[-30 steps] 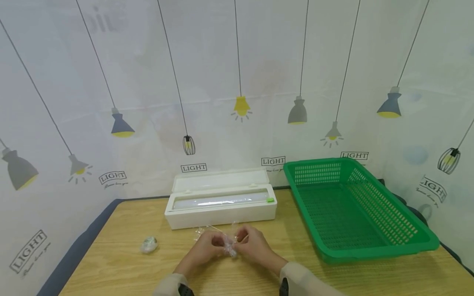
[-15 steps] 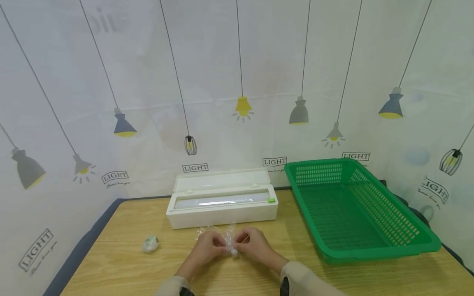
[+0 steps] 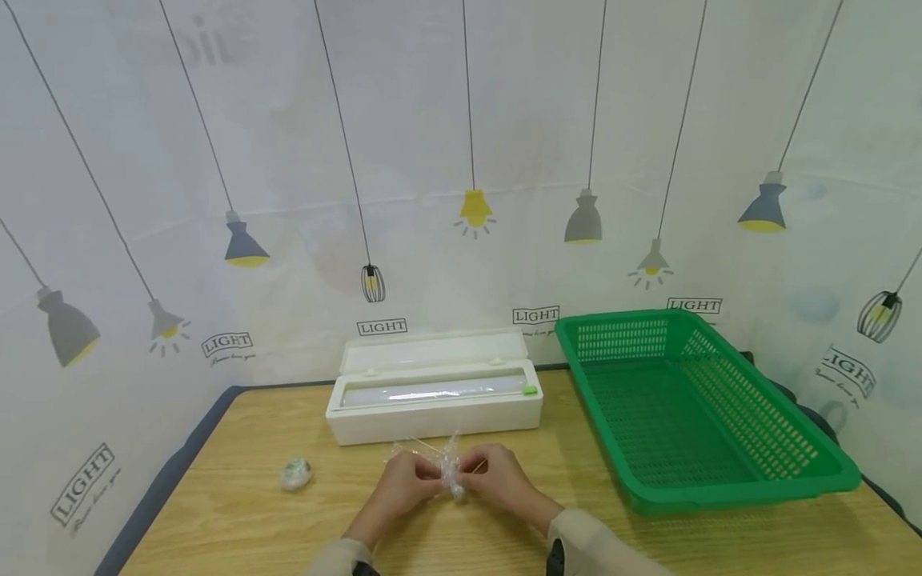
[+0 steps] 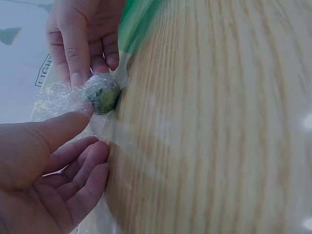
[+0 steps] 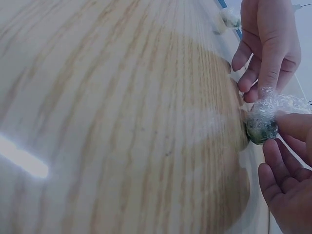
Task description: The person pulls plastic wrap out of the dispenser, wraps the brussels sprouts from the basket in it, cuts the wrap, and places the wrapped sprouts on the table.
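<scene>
Plastic-wrapped ball (image 3: 454, 483) pinched by both hands' fingers (image 4: 73, 124); contents blurred, greenish.

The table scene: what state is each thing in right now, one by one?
Small ball: partly wrapped in clear film, pinched between both hands.
Left hand: pinches the ball.
Right hand: pinches the ball.
Film dispenser: lid open.
Green basket: upright, nothing inside.
Wrapped ball: fully wrapped, lying apart on the table.
</scene>
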Demonstrator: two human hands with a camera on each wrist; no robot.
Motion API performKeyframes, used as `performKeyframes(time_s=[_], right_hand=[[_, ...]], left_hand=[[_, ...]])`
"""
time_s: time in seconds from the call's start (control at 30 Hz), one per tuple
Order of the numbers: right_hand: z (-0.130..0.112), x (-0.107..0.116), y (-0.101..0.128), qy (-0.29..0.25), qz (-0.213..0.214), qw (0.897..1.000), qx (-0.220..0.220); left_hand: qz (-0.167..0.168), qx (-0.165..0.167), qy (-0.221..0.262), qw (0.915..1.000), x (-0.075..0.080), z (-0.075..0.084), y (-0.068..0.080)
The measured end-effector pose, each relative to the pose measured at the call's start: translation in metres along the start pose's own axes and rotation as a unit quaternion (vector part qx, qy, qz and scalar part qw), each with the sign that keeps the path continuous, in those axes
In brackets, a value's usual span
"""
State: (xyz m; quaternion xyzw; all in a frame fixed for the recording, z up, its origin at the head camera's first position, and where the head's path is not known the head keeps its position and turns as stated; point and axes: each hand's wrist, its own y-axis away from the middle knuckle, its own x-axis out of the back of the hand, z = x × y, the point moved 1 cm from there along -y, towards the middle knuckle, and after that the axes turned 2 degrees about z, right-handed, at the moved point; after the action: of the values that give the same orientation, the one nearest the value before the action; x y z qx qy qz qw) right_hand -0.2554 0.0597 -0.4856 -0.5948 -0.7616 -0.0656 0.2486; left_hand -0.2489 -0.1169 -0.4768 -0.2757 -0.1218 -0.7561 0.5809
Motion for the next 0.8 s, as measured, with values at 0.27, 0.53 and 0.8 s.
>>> performKeyframes(time_s=[0.27, 0.53, 0.8], right_hand=[[-0.001, 0.000, 0.001, -0.008, -0.004, 1.000, 0.008], [-0.001, 0.002, 0.001, -0.011, -0.007, 1.000, 0.012], [-0.002, 0.004, -0.002, -0.003, -0.027, 1.000, 0.010]], left_hand=[[-0.025, -0.002, 0.071, 0.9971, -0.004, 0.000, 0.000], [-0.010, 0.001, 0.139, 0.9903, -0.010, 0.003, -0.002], [0.028, 0.057, 0.188, 0.9801, -0.015, 0.003, -0.001]])
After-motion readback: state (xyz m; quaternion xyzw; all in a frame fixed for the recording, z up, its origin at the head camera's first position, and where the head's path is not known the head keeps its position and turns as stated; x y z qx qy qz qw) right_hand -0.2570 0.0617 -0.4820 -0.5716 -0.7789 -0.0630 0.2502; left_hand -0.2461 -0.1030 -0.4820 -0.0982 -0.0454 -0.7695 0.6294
